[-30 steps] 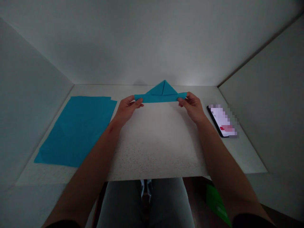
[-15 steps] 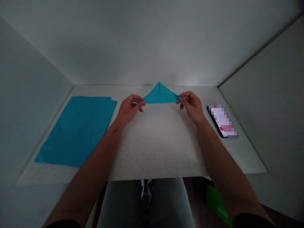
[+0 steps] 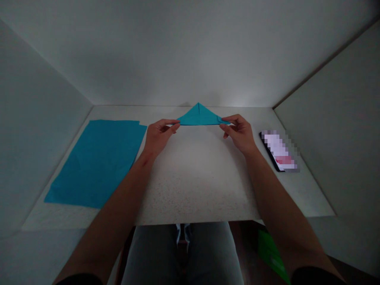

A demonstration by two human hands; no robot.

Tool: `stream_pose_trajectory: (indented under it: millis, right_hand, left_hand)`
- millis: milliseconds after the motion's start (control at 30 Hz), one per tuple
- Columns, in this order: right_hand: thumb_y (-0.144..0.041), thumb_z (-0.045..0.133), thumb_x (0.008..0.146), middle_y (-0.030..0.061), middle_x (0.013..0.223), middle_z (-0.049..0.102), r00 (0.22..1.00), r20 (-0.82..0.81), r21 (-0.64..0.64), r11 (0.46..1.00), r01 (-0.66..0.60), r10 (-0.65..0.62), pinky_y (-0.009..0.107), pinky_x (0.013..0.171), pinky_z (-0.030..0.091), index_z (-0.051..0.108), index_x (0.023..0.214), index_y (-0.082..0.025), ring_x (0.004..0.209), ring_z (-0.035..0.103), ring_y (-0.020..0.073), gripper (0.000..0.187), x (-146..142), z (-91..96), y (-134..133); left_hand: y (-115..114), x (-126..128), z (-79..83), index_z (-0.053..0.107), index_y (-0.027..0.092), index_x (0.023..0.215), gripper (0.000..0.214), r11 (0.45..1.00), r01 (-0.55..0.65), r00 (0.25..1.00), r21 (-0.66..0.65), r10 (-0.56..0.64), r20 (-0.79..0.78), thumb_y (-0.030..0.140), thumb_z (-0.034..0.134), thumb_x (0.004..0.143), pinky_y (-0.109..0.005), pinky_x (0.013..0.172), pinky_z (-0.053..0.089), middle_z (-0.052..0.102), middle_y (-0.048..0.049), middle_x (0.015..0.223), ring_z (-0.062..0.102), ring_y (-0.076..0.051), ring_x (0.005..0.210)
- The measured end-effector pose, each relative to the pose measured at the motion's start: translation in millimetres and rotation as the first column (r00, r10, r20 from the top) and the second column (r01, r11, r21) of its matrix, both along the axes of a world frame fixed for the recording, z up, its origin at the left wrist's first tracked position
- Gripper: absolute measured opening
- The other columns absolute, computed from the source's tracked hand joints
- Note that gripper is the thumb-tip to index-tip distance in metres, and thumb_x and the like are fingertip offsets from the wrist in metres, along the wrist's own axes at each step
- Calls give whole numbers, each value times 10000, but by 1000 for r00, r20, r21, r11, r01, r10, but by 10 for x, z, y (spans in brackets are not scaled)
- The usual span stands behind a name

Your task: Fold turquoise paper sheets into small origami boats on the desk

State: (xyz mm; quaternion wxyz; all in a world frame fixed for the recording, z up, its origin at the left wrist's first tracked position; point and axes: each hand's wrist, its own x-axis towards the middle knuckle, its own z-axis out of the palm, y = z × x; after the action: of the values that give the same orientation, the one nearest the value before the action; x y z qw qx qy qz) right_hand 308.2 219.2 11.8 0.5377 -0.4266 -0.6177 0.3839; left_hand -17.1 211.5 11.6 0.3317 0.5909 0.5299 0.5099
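A folded piece of blue paper (image 3: 198, 116) lies near the back of the table, shaped as a low triangle with its point toward the wall and a vertical seam below the tip. My left hand (image 3: 160, 134) pinches its left corner between thumb and fingers. At the right corner, my right hand (image 3: 240, 132) grips the paper the same way, forefinger on top and thumb at the front edge. A small folded flap shows beside the right fingertips. The front edge of the paper runs nearly straight between both hands.
Larger blue paper sheets (image 3: 97, 162) lie flat on the left of the white table (image 3: 190, 178). On the right rests a phone (image 3: 279, 152) with a lit, blurred screen. Walls enclose the back and sides. A green object (image 3: 271, 253) is below the table's right side.
The paper's lower strip has been turned up, so its front edge sits slightly farther back and the triangle looks shorter. My fingers have shifted onto the corners.
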Motion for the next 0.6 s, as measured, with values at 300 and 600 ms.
stream_pose_trajectory:
  millis: [300, 600]
  right_hand:
    - [-560, 943, 827, -14, 934, 756, 999, 25, 61, 998, 24, -25, 246, 460, 566, 743, 999, -277, 537, 603, 83, 387, -4, -29, 1]
    - [-569, 918, 853, -25, 881, 730, 997, 74, 83, 996, 29, -35, 239, 475, 563, 736, 993, -275, 535, 597, 80, 373, 20, -24, -15]
  left_hand:
    - [-57, 6, 35, 831, 230, 1074, 386, 998, -22, 996, -64, 17, -82, 466, 920, 782, -237, 562, 433, 739, 1, 709, 608, -123, 603]
    - [-55, -1, 36, 788, 216, 960, 355, 994, 16, 997, -111, -24, -67, 508, 893, 787, -229, 527, 384, 711, -3, 677, 577, -117, 576]
